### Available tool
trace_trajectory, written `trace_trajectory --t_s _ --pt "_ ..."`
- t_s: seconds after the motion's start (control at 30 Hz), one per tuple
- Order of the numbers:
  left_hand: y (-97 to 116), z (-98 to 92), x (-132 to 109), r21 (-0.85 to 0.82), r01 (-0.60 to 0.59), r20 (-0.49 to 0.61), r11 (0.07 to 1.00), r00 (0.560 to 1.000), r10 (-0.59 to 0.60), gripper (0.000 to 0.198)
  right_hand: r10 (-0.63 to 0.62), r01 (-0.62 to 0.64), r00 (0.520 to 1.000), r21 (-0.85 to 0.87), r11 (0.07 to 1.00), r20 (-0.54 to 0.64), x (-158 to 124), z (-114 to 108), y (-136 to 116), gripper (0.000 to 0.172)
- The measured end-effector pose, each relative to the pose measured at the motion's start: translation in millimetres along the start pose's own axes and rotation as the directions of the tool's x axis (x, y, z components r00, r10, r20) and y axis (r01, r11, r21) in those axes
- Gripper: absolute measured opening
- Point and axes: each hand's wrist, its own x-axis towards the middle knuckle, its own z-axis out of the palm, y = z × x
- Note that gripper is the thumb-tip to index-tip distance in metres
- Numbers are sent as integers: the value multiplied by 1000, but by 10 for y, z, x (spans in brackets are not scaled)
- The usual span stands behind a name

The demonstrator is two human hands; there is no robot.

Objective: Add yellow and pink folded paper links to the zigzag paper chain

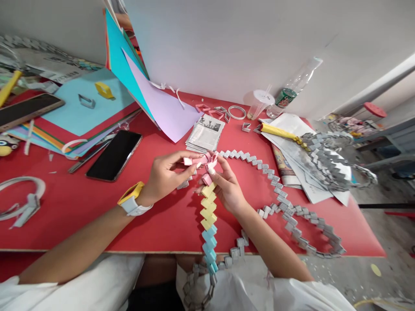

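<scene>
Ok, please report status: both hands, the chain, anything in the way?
Left hand, right hand: both pinching pink folded paper. Chain: yellow then blue below the pink. Newspaper stack just beyond hands, not blocking.

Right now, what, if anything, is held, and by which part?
The left hand and right hand pinch a paper chain by the pink strips at its end.

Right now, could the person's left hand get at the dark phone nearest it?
Probably yes: nothing covers the phone, and only bare red table seems to lie between it and the left hand. That hand holds a pink paper strip, though, so might need to let go first.
</scene>
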Motion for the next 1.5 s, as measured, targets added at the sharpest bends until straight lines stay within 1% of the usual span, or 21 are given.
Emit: trace_trajectory --t_s 0.07,0.13,0.3,0.43,0.6,0.7,0.8,0.93,1.07,1.23,1.33,1.4,1.5 --pt "12 -15 1 25 -35 13 999 999 34 19 1 -1 1000 2 1000 8 -4 5 -8 52" --pt "15 -24 4 35 -40 14 999 999 39 19 15 -15 1000 12 1000 12 -5 4 -14 55" --pt "1 -17 -2 -1 15 -4 1000 1000 -15 19 54 -56 998 51 997 27 -3 -6 -23 62" --pt "31 -13 -5 -63 44 -14 997 999 -45 18 30 -32 999 44 999 44 -9 1 -21 59" --pt "61 -17 18 -42 25 25 999 999 -24 8 -7 7 1000 -25 1000 6 -17 27 -13 55" --pt "45 -8 23 -42 99 15 994 995 -99 8 -31 31 999 -76 997 9 -18 37 -8 53" --pt "35 10 19 -92 182 -10 979 983 -184 12 -23 25 999 -103 994 23 -17 40 4 52" --pt "49 38 10 -164 241 -48 956 967 -252 17 9 -7 999 -34 999 49 -7 42 35 53" --pt "68 60 -4 -218 276 -71 936 952 -297 15 73 -79 995 76 994 74 13 32 77 57" --pt "88 68 -1 -336 363 -20 869 920 -392 17 94 -118 988 195 974 126 36 15 118 57" --pt "78 68 11 -402 402 19 823 902 -431 19 113 -141 986 248 958 124 42 17 133 58" --pt "60 70 14 -445 436 47 783 884 -465 21 130 -156 985 259 953 112 42 22 138 59" --pt "38 69 15 -487 497 86 718 845 -527 24 114 -135 988 226 965 102 38 36 130 56"
